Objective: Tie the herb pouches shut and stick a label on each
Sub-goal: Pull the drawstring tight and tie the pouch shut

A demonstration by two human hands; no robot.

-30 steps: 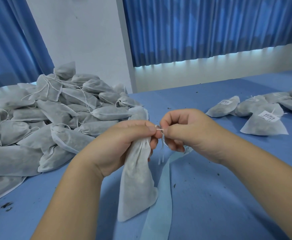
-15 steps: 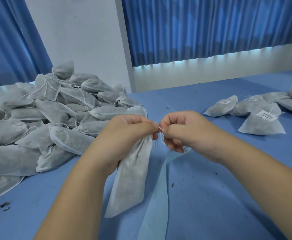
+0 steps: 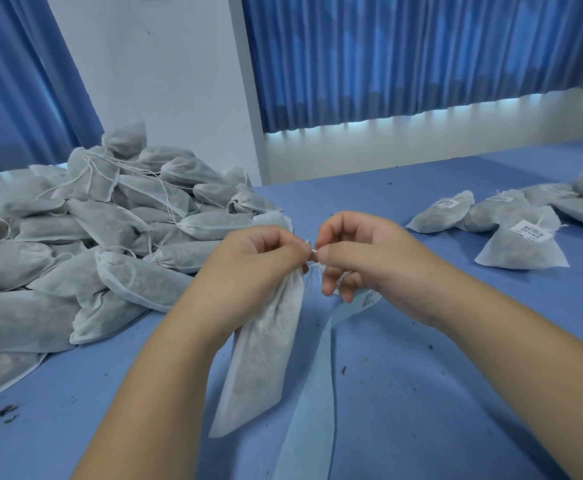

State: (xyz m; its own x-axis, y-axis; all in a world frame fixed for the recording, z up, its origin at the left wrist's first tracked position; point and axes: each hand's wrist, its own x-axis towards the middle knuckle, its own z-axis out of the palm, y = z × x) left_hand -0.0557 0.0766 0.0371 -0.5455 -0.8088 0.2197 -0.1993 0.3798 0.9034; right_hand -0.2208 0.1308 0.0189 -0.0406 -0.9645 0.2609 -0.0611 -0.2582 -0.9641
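From the head camera, a slim grey-white non-woven herb pouch (image 3: 262, 358) is seen hanging just above the blue-covered table (image 3: 456, 375). Its gathered neck is gripped in the curled fingers of the left hand (image 3: 248, 268), and its thin white drawstring (image 3: 314, 251) is pinched between thumb and forefinger of the right hand (image 3: 362, 258). Over the past second the pouch's lower end has been swung leftward while both hands were kept at the neck, so the knot is judged unfinished. A pale blue label backing strip (image 3: 314, 393) is trailed from under the right hand, and no label is seen on this pouch. A heap of unlabelled grey pouches (image 3: 92, 254) is piled at left, and white-labelled finished pouches (image 3: 522, 244) are laid at right.
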